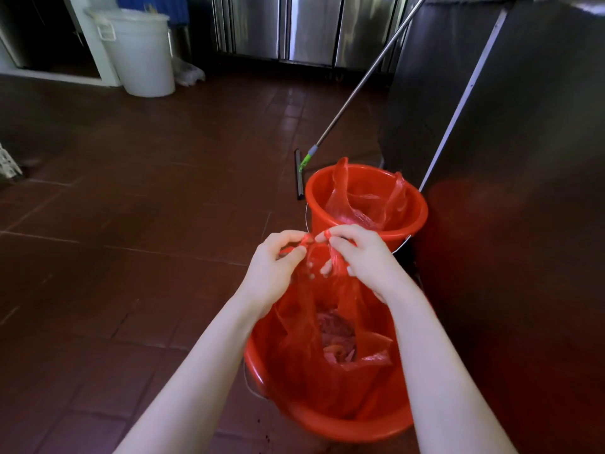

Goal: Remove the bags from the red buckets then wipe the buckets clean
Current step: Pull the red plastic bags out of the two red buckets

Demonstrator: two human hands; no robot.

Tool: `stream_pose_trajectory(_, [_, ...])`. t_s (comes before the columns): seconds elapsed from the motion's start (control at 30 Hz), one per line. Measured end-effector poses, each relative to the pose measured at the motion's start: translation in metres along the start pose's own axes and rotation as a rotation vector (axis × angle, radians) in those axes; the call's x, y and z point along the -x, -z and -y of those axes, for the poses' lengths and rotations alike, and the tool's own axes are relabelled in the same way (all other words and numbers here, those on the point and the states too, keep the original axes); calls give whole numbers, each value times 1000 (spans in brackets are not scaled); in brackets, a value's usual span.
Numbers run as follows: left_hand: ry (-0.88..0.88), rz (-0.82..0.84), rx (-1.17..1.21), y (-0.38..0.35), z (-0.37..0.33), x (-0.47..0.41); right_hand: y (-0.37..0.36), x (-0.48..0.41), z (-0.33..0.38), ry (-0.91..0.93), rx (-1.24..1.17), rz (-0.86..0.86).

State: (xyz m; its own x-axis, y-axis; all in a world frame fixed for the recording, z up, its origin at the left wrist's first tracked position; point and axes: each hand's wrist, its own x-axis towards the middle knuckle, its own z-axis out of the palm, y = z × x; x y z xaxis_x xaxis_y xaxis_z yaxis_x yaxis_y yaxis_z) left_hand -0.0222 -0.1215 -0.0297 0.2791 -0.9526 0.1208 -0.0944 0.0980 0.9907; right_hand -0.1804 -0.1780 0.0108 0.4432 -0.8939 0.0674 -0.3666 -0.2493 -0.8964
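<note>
Two red buckets stand on the tiled floor beside a steel cabinet. The near bucket (327,421) holds a red plastic bag (314,348) with food scraps inside. My left hand (275,267) and my right hand (363,257) are above it, each pinching one of the bag's handles, which are drawn together and twisted between my fingertips. The far bucket (330,217) holds another red bag (366,204), open, with its handles sticking up over the rim.
A floor squeegee (299,173) with a long metal pole leans behind the far bucket. A steel cabinet (510,158) rises on the right. A white lidded bin (144,50) stands at the back left by steel counter doors. Brown floor tiles spread to the left.
</note>
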Motion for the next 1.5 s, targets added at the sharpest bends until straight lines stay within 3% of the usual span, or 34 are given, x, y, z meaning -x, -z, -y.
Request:
stream_pose_trajectory(0.13, [117, 29, 172, 1, 5, 4, -10, -1, -11, 13, -10, -72])
stream_pose_trajectory(0.37, [145, -35, 224, 2, 15, 4, -18, 0, -15, -64, -159, -98])
stream_pose_trajectory(0.5, [216, -5, 240, 7, 18, 3, -16, 4, -11, -14, -211, 57])
stream_pose_trajectory(0.6, [203, 73, 234, 7, 19, 4, -9, 6, -9, 23, -119, 208])
stream_pose_trajectory(0.7, [219, 36, 200, 5, 20, 4, -5, 7, -10, 9, -128, 290])
stream_pose_trajectory(0.87, [162, 52, 189, 6, 21, 2, -16, 5, -17, -3, -200, 95])
stream_pose_trajectory(1.03, [211, 244, 193, 11, 18, 3, -21, -1, -31, -22, -139, -175])
stream_pose_trajectory(1.23, [197, 409, 159, -2, 15, 10, -25, -6, -33, 64, -20, -229])
stream_pose_trajectory(1.43, [115, 406, -39, -10, 15, 11, -21, -4, -40, 55, 51, -283])
stream_pose_trajectory(1.5, [-8, 359, -195, -10, 16, 10, -25, -3, -41, -19, 103, -281])
